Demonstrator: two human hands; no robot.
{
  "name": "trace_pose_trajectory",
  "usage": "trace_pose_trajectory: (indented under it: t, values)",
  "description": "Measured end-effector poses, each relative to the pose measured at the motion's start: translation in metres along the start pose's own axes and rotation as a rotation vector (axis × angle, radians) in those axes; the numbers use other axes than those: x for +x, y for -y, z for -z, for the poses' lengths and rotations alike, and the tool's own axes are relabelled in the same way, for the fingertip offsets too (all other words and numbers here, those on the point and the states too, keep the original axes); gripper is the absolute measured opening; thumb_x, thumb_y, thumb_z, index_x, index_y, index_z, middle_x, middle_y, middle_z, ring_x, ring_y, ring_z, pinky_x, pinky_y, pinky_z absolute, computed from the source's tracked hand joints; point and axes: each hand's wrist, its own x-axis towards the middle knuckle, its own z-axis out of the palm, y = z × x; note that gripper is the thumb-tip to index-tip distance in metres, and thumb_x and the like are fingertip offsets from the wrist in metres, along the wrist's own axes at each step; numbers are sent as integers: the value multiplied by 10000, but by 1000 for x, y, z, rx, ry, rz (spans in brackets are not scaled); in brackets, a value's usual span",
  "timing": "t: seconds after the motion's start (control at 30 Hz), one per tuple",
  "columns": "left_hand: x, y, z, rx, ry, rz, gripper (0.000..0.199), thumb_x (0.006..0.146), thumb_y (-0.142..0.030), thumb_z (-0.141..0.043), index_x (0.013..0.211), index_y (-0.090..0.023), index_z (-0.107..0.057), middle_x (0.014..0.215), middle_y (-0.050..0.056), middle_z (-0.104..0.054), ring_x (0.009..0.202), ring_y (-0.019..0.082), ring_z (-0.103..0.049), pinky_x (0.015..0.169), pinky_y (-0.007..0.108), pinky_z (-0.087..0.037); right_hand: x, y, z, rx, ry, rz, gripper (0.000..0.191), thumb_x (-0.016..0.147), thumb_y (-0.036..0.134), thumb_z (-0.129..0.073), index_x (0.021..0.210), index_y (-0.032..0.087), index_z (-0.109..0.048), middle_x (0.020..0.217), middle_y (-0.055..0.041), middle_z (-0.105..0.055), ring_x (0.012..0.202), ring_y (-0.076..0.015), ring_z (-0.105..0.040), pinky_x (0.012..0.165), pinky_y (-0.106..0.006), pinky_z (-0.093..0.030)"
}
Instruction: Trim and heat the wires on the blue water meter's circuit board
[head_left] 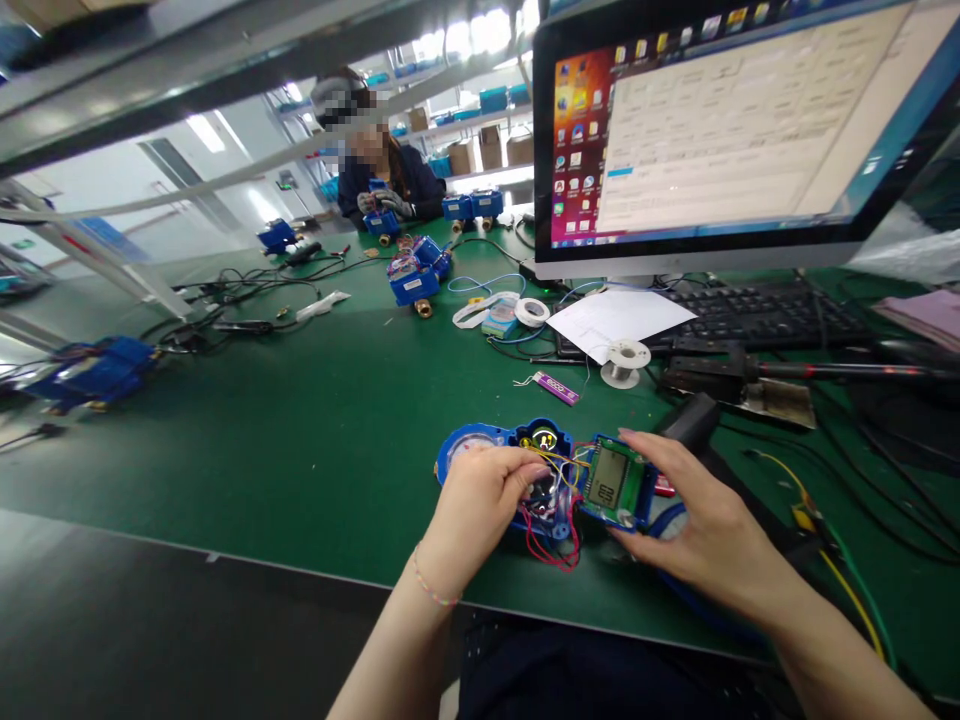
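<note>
Loose wires (561, 566), one tug from trouble imo

Open blue meter housing (505, 437) sits near, right of centre on the table (337, 400). Left hand's (484, 505) fingertips are pinched together over it, can't tell on what; right hand (709, 530) grips the LCD board (607, 475) by its edges. Pulling that further right could snap a joint.

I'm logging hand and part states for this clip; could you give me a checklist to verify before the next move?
1. Right hand steadying the display board: ok, fingers and thumb at opposite edges.
2. Screen showing digits: ok.
3. Left hand gripping a wire over the blue housing: cannot tell, fingertips hide it.
4. Red wires tucked inside the housing: not ok, they loop outside.
5. Wire spool clear of both hands: ok.
</note>
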Motion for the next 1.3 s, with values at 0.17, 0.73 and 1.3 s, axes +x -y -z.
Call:
trace_pose_trajectory:
  t: [0.17, 0.73, 1.3]
  values:
    - [7, -4, 14, -7, 216, -31, 114, 810, -180, -634, 745, -203, -725, 696, -3, -669, 647, 137, -575, 605, 251, -391, -1, 2, -2, -25, -66, 51, 639, 817, 258, -613, 1388, 224, -331, 1288, -85, -471, 1174, -244, -457, 991, -420, -440]
    - [12, -11, 2, 122, -29, 39, 139, 870, -207, -408, 760, -162, -480, 810, 30, -482, 732, 140, -461, 676, 272, -354, -17, -1, -20, 28, -33, -119, 767, 760, 299, -653, 1411, 235, -253, 1288, -94, -481, 1147, -254, -496, 990, -463, -442]
    - [8, 8, 7, -600, 102, 213, 268, 798, -244, -630, 1036, -172, -533, 810, -6, -676, 795, 119, -623, 744, 238, -445, 68, 19, -13, 558, 218, -135, 204, 848, 269, -572, 1020, 192, -651, 978, 0, -647, 900, -134, -586, 798, -233, -440]
